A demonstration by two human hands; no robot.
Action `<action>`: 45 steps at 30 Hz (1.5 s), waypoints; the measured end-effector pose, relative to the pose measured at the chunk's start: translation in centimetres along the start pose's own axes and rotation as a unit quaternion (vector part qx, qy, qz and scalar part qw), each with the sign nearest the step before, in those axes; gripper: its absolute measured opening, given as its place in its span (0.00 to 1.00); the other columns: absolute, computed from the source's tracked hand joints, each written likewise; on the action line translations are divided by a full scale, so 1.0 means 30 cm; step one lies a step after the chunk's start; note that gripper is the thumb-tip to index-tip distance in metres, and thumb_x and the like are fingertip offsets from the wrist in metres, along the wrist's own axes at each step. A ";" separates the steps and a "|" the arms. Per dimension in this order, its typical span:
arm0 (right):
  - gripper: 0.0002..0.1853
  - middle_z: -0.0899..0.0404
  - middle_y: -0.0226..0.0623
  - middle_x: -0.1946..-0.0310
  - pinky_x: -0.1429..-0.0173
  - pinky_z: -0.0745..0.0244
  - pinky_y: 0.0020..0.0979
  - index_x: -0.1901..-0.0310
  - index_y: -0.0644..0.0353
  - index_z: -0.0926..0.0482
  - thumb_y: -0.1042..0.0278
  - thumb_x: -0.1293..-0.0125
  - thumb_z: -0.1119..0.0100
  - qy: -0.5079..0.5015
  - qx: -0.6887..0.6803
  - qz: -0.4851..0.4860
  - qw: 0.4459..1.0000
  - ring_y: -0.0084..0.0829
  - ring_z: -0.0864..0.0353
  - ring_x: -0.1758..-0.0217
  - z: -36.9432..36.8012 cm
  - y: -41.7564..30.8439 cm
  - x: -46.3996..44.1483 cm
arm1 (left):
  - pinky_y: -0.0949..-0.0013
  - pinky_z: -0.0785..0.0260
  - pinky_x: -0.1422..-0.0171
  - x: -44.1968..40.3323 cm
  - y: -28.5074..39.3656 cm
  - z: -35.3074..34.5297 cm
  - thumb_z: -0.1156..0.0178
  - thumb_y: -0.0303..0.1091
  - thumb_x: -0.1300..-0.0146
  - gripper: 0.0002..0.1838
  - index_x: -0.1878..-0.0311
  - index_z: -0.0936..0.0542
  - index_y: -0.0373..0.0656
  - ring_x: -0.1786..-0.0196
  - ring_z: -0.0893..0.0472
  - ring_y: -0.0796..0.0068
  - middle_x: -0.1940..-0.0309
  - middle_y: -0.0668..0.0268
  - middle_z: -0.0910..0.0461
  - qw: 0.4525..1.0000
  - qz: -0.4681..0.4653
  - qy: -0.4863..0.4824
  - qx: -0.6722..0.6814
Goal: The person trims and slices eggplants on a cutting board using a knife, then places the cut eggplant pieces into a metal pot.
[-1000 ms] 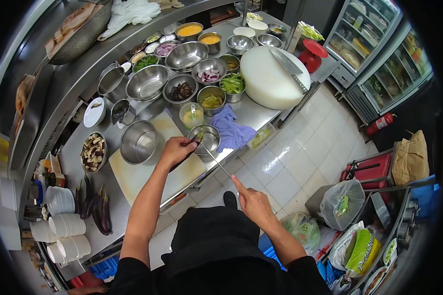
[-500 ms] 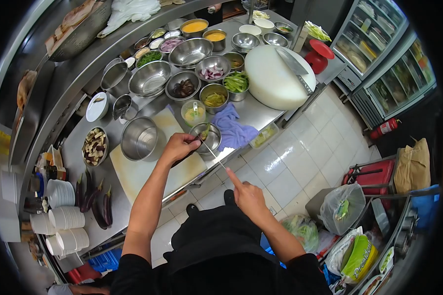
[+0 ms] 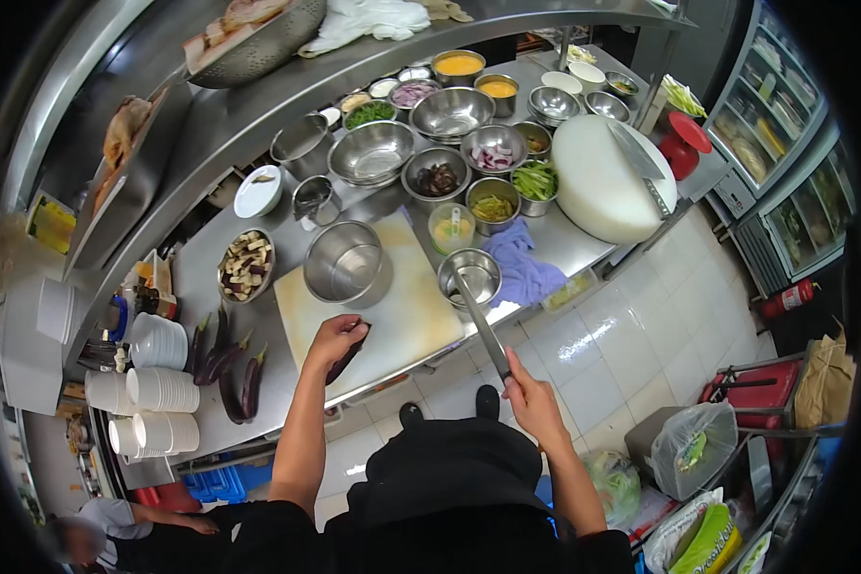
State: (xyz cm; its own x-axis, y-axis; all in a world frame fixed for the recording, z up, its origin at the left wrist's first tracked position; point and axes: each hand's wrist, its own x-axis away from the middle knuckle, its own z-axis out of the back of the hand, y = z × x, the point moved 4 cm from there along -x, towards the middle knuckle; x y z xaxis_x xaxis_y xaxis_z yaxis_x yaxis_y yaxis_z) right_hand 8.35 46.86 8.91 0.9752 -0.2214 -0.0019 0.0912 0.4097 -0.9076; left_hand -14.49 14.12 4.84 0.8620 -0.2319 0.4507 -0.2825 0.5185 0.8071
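My left hand is closed around a dark purple eggplant, over the front edge of the white cutting board. Most of the eggplant is hidden beneath the fingers. In my right hand is a knife, gripped by its handle. Its blade slants away from me, with the tip over a small metal bowl at the board's right corner. A deep metal pot stands on the board beyond my left hand. To the left, a bowl of cut eggplant pieces sits near several whole eggplants.
A purple cloth lies right of the small bowl. Bowls of chopped vegetables crowd the back. Another knife rests on a round white chopping block. White bowls are stacked left. Another person's hand shows lower left.
My left hand has drawn the eggplant back from the small bowl toward me. The knife, earlier against the eggplant's stem end, now points into the bowl. The view has shifted left.
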 end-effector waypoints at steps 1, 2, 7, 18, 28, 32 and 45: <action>0.21 0.18 0.39 0.76 0.69 0.24 0.34 0.34 0.56 0.26 0.72 0.28 0.49 -0.002 -0.056 -0.018 0.998 0.31 0.18 0.77 -0.021 -0.003 0.016 | 0.71 0.27 0.55 0.001 -0.017 0.041 0.29 0.39 0.37 0.27 0.40 0.22 0.31 0.63 0.20 0.78 0.64 0.66 0.17 0.999 0.006 0.035 0.017; 0.21 0.18 0.39 0.76 0.69 0.24 0.34 0.34 0.56 0.26 0.72 0.28 0.49 -0.004 -0.055 -0.018 0.998 0.31 0.18 0.77 -0.048 0.007 0.025 | 0.71 0.27 0.56 -0.021 -0.029 0.058 0.29 0.39 0.37 0.28 0.40 0.23 0.30 0.63 0.20 0.78 0.64 0.65 0.17 0.999 0.002 0.043 0.021; 0.11 0.15 0.44 0.73 0.60 0.22 0.39 0.59 0.64 0.25 0.64 0.26 0.49 -0.133 -0.072 -0.143 0.978 0.42 0.13 0.67 -0.203 0.019 0.026 | 0.71 0.26 0.57 -0.151 -0.023 0.064 0.30 0.37 0.37 0.26 0.40 0.23 0.31 0.62 0.19 0.76 0.62 0.63 0.16 0.997 -0.037 0.037 0.057; 0.08 0.20 0.59 0.74 0.64 0.25 0.54 0.63 0.64 0.26 0.68 0.34 0.41 -0.048 0.120 -0.049 0.990 0.61 0.20 0.68 -0.403 -0.074 0.075 | 0.70 0.26 0.44 0.066 -0.098 0.047 0.29 0.23 0.41 0.20 0.48 0.25 0.41 0.52 0.19 0.78 0.54 0.68 0.17 0.946 -0.195 -0.139 0.216; 0.05 0.21 0.49 0.73 0.70 0.22 0.47 0.64 0.61 0.30 0.73 0.33 0.44 0.078 0.269 0.003 0.960 0.50 0.17 0.72 -0.208 -0.289 0.147 | 0.61 0.24 0.51 0.028 0.281 -0.172 0.27 0.27 0.47 0.19 0.54 0.23 0.40 0.58 0.16 0.57 0.61 0.56 0.17 0.928 -0.357 0.046 -0.096; 0.04 0.22 0.48 0.73 0.71 0.22 0.47 0.64 0.62 0.31 0.74 0.33 0.47 0.098 0.280 -0.007 0.955 0.50 0.18 0.73 -0.145 -0.266 0.170 | 0.59 0.25 0.51 0.020 0.379 -0.261 0.27 0.26 0.48 0.19 0.54 0.22 0.41 0.58 0.17 0.53 0.60 0.56 0.17 0.907 -0.389 0.040 -0.155; 0.02 0.18 0.56 0.70 0.67 0.21 0.49 0.66 0.64 0.27 0.76 0.36 0.48 0.119 0.223 -0.030 0.967 0.54 0.15 0.68 -0.122 -0.041 -0.098 | 0.68 0.27 0.57 -0.041 0.432 -0.404 0.26 0.25 0.47 0.18 0.55 0.22 0.40 0.63 0.19 0.69 0.64 0.62 0.18 0.930 -0.352 0.003 -0.103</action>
State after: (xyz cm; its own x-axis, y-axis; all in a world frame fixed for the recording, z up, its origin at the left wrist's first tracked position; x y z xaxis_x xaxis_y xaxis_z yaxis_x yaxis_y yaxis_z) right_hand 4.64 43.75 8.50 0.8961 -0.4325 -0.0995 0.2764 0.7194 -0.6372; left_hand -14.11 31.09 10.13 0.8056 -0.5693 -0.1642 0.4390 0.3874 0.8107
